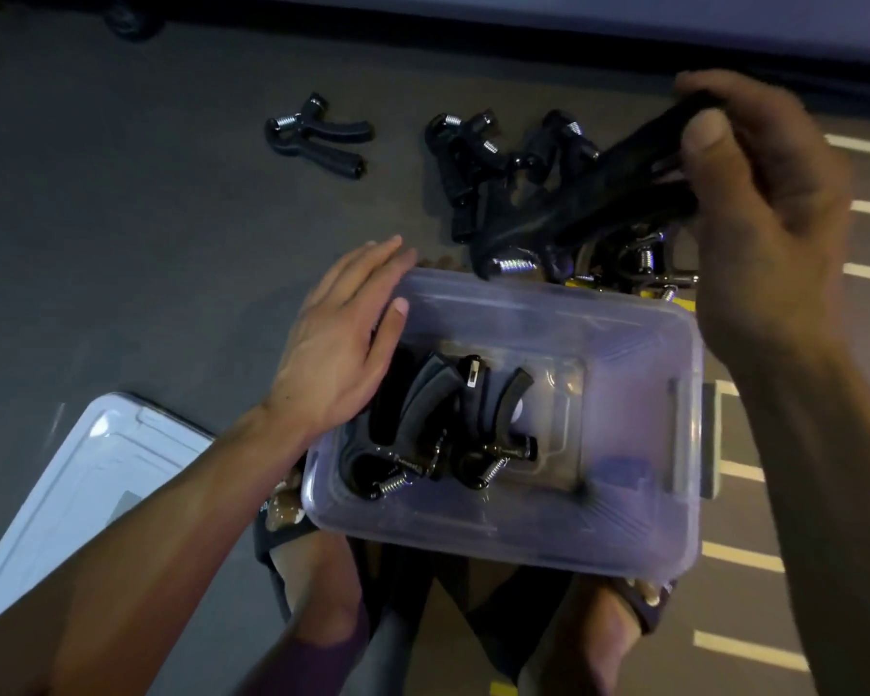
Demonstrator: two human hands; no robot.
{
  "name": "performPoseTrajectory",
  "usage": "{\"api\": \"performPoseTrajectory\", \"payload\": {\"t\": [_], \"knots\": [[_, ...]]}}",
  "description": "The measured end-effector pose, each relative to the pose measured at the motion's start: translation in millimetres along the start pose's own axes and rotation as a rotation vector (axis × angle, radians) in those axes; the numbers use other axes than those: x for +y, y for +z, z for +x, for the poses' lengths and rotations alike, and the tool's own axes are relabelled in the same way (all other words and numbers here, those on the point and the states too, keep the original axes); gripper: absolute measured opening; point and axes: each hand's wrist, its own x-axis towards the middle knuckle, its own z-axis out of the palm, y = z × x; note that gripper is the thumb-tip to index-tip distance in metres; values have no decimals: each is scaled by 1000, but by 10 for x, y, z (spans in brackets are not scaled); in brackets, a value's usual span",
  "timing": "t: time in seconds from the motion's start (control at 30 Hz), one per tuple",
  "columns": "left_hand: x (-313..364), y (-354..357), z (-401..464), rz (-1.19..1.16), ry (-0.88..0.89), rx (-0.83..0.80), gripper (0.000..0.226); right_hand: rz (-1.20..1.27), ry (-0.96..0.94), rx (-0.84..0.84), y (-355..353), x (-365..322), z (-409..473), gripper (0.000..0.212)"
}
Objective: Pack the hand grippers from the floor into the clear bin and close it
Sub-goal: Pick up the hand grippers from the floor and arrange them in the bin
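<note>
The clear bin (pixel 548 524) sits open on the dark floor (pixel 121 243), right in front of the person's sandalled feet (pixel 317 570), and everything hangs off it. Inside the bin, toward its left half, two black hand grippers (pixel 438 419) lie side by side, springs toward the near wall, handles pointing to the far wall.

Left hand (pixel 342 339) rests on the bin's far-left corner, fingers straight and laid flat over the rim, thumb dipping just inside the wall; it grips nothing, just touches the plastic, with the packed grippers directly beside it.

Right hand (pixel 754 193) is up beyond the bin's far-right corner, fingers and thumb curled round the handles of a bunch of grippers (pixel 598 198). It's blurred, so the count can't be told. The spring ends of that bunch hang down just over the bin's far rim.

Behind the bin's far rim, a loose pile of grippers (pixel 473 153) lies on the floor, close to the held bunch. A few more (pixel 639 263) peek out beside the bin's far-right corner, under the right hand. One lone gripper (pixel 317 138) lies well apart, far-left of the bin.

The lid (pixel 91 474) lies flat on the floor, left of the bin, under the left forearm.
</note>
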Motion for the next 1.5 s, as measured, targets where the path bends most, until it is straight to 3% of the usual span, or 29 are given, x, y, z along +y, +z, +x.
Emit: {"api": "performPoseTrajectory", "payload": {"t": [0.1, 0.2, 0.3, 0.47, 0.63, 1.0, 1.17, 1.3, 1.5], "knots": [[16, 0, -142, 26, -1, -6, 50, 80, 84, -85, -175, -82, -185, 24], [31, -9, -173, 24, -9, -6, 50, 87, 146, -308, -203, -128, -373, 23], [40, -20, -177, 15, -13, -6, 50, 23, 233, -504, -80, -7, -560, 25], [42, -23, -178, 2, -20, 1, 50, -273, 330, -614, 110, 533, -813, 20], [26, -8, -170, -12, -24, 7, 48, -424, 384, -665, 269, 923, -798, 9], [12, 1, -147, -47, -27, 32, 48, -547, 525, -696, 619, 1068, -756, 15], [7, -2, -141, -54, -21, 28, 48, -764, 535, -644, 691, 1044, -836, 25], [13, -4, -144, -58, -37, 24, 48, -908, 590, -720, 735, 1044, -889, 48], [3, -3, -146, -55, -32, 24, 48, -968, 576, -824, 756, 1027, -895, 46]]}}
